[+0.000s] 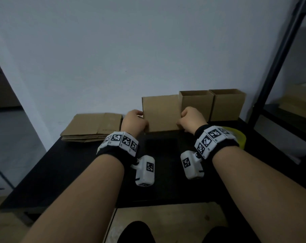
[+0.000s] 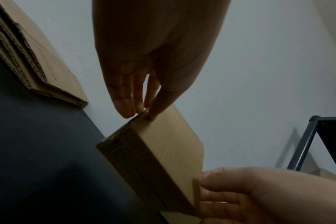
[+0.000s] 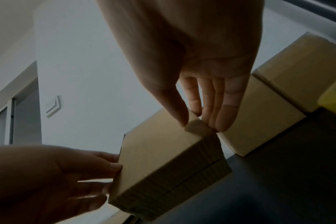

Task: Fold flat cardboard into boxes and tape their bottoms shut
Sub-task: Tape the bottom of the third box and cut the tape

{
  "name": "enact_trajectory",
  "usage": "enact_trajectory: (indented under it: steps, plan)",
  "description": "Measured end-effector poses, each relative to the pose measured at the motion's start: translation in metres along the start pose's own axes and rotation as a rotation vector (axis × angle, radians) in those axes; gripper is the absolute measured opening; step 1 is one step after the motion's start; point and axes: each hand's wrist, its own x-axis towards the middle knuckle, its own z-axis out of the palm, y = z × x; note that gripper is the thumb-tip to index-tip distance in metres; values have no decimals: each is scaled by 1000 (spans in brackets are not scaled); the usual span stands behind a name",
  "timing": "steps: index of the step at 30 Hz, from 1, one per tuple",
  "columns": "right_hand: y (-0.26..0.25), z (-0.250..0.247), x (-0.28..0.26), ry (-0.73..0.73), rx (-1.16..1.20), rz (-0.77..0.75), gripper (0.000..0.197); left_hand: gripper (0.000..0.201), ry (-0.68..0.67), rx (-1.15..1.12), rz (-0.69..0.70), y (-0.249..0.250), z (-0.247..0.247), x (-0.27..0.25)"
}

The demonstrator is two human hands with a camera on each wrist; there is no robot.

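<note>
Holding third box upright on counter: left hand, right hand pinch its side edges. Two finished boxes stand beside; flat stack remains. Bottom seam looks untaped.

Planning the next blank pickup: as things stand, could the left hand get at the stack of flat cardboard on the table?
Probably yes: the stack of flat cardboard lies just beside the left hand with nothing between, but that hand grips the box and must let go first.

Plain pale wall behind black table; dark metal shelving at right; wall switch; lighting dim
</note>
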Motion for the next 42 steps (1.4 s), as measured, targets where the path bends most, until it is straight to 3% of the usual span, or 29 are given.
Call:
enact_trajectory:
  steps: [4,7,11,14,18,22,26,31,36,42]
  plan:
    - [5,6,8,-30,-17,21,12,34,5,12,26,-1,10,8]
    - [9,8,12,-35,2,31,8,52,-11,4,18,-9,20,14]
    - [8,9,18,-47,23,27,35,61,-17,70,58,-11,24,21]
    - [9,13,27,-19,14,6,12,60,-5,89,66,-12,28,28]
    - [8,18,36,-28,37,27,8,57,-4,74,76,-16,34,40]
    - [10,25,46,-102,82,100,32,53,-96,54,51,-17,41,49]
    - [11,25,50,-166,185,121,42,65,-166,8,-3,-16,49,62]
    - [14,27,63,-180,261,128,58,39,-177,-18,23,-14,56,75]
    - [15,28,71,-136,258,143,46,38,-161,-8,-1,-15,57,84]
    - [12,30,71,-100,252,168,39,60,-152,61,-37,-15,54,83]
